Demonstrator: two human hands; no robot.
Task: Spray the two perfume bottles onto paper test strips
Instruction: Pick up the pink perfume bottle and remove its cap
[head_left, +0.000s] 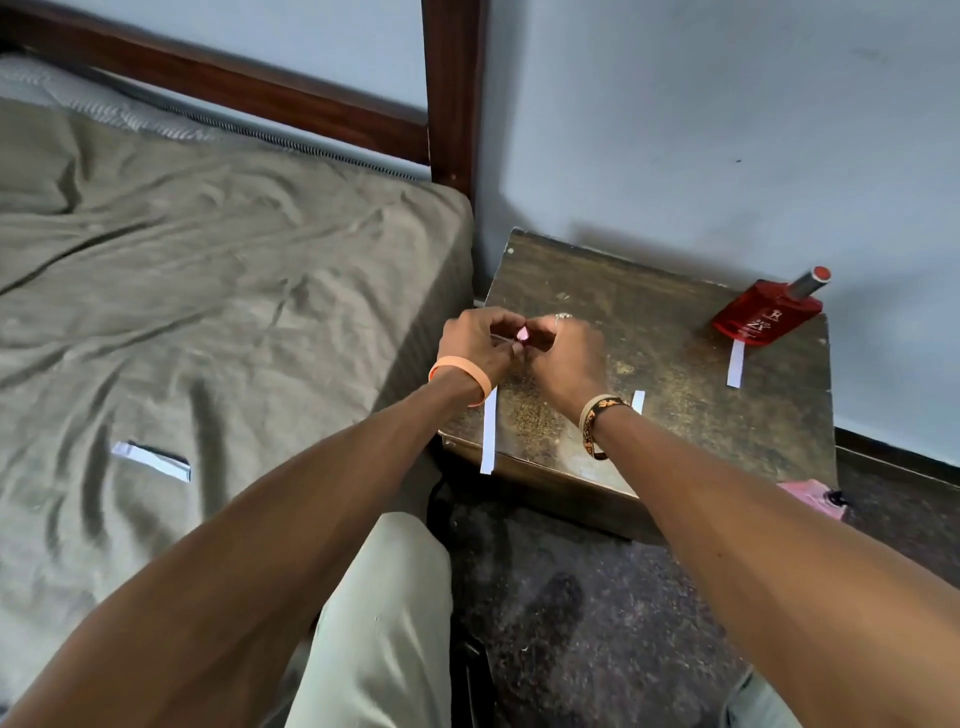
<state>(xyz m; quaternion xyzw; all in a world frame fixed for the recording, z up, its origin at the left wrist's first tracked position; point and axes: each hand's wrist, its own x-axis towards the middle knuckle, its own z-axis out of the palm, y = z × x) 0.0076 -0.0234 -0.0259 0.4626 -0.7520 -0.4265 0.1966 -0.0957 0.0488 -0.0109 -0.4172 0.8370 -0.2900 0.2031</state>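
Note:
Both hands meet over the left part of a worn dark wooden box (675, 374). My left hand (475, 340) and my right hand (563, 353) curl together around a small item, of which only a pink tip (522, 332) shows between the fingers; the rest is hidden. A red perfume bottle (763, 312) with a silver cap stands at the box's back right, on the top end of a white paper strip (736, 366). Another strip (489, 431) hangs over the box's front left edge. A third strip (638, 401) peeks out beside my right wrist.
A bed with an olive sheet (208, 312) fills the left side, with a folded white paper piece (153, 460) lying on it. A dark bedpost (452, 93) and pale wall stand behind. A pink object (813, 499) lies on the dark floor by the box's right corner.

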